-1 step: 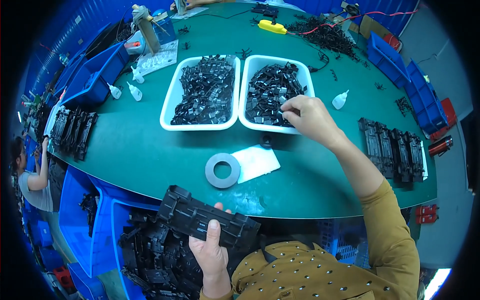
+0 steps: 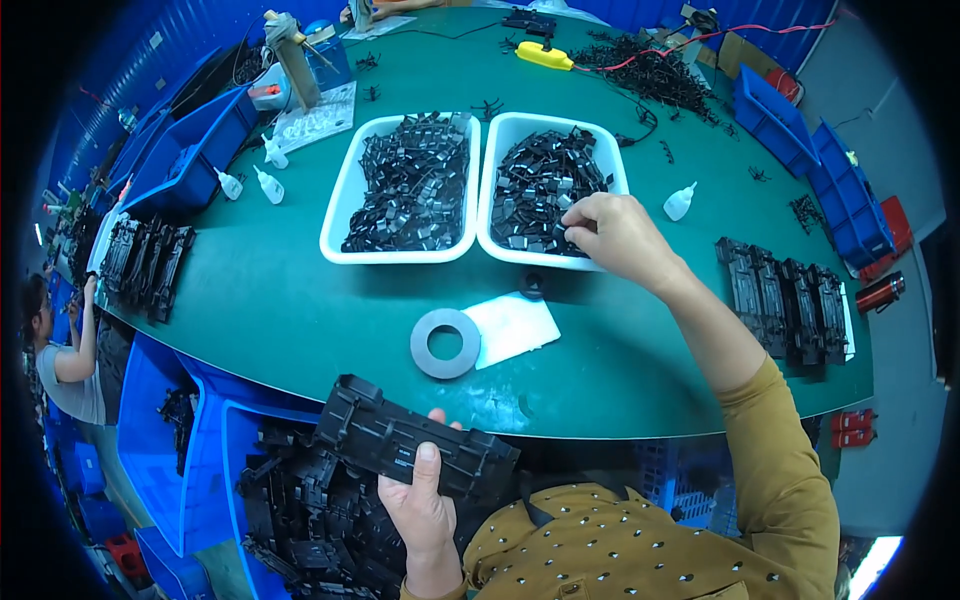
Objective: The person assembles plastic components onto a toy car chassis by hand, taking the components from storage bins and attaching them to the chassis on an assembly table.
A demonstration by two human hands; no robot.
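Note:
My left hand grips a long black plastic housing, thumb on its face, above the table's near edge. My right hand reaches over the near right part of the right white tub. Its thumb and forefinger are pinched together; whatever lies between them is too small to make out. Small black parts with shiny metal pieces fill much of that tub. The left white tub beside it holds similar black parts.
A grey tape roll rests by a white sheet. Housings stand in rows at left and right. A glue bottle stands right of the tubs. Below the table edge, a blue bin holds more housings. A person works at far left.

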